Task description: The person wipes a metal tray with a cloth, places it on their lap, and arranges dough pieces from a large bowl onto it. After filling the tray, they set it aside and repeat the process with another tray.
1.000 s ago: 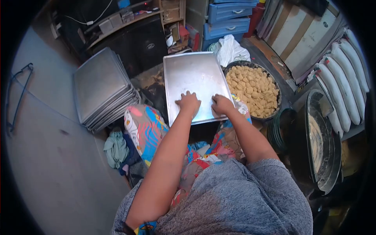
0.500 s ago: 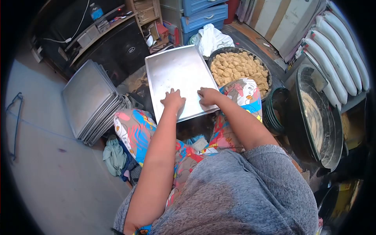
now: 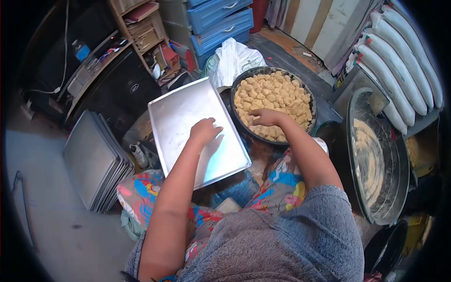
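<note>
A shallow metal baking tray [image 3: 181, 110] with raised edges lies before me, its surface lightly smudged. My left hand [image 3: 204, 131] hovers over the tray's middle, fingers loosely apart with nothing in them. To the right of it stands a round dark tub [image 3: 236, 116] holding many tan dough pieces [image 3: 275, 91] packed side by side. My right hand [image 3: 266, 117] reaches over the near left part of the dough, fingertips right at the pieces and a little apart.
Left of my knee leans a stack of metal trays [image 3: 91, 160]. On the right are a large black basin [image 3: 399, 164] with pale residue and piled white sacks [image 3: 387, 70]. Behind stand blue drawers [image 3: 221, 35], a white plastic bag [image 3: 235, 61] and a wooden shelf [image 3: 145, 35].
My right hand has left the tray and moved right, over the dough pieces. My left hand has lifted from its flat press on the tray. The view has shifted.
</note>
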Demonstrator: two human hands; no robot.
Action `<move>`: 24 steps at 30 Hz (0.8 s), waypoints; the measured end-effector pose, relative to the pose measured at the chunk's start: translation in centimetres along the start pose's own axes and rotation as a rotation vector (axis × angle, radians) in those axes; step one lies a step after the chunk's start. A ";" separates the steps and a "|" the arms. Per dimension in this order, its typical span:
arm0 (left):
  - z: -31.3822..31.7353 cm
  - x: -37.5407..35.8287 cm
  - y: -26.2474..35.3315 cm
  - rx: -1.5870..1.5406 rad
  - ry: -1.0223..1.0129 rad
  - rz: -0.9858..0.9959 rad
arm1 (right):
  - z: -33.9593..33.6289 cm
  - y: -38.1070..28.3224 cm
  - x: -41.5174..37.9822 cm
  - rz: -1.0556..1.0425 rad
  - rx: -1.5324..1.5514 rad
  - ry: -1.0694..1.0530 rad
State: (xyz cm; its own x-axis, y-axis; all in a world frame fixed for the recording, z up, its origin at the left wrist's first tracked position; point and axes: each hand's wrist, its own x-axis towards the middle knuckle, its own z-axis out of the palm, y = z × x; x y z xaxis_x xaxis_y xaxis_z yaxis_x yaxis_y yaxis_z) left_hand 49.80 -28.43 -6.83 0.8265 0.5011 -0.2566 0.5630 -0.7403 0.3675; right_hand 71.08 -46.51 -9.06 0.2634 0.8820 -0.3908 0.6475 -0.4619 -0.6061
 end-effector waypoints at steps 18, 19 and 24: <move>11.4 30.4 11.0 -0.238 -0.252 0.098 | -5.2 26.0 8.9 0.745 0.232 0.528; 11.7 31.6 11.8 -0.135 -0.299 0.036 | -5.1 25.7 9.2 0.783 0.250 0.609; 13.1 35.9 14.0 -0.110 -0.234 -0.080 | -5.8 26.1 10.4 0.821 0.276 0.557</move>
State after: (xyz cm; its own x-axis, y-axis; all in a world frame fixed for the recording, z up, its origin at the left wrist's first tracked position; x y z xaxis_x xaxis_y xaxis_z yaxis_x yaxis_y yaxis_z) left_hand 87.23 -26.67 -22.61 0.7624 0.4295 -0.4840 0.6345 -0.6430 0.4289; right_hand 94.81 -48.85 -24.92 0.8903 0.1707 -0.4222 -0.0499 -0.8850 -0.4629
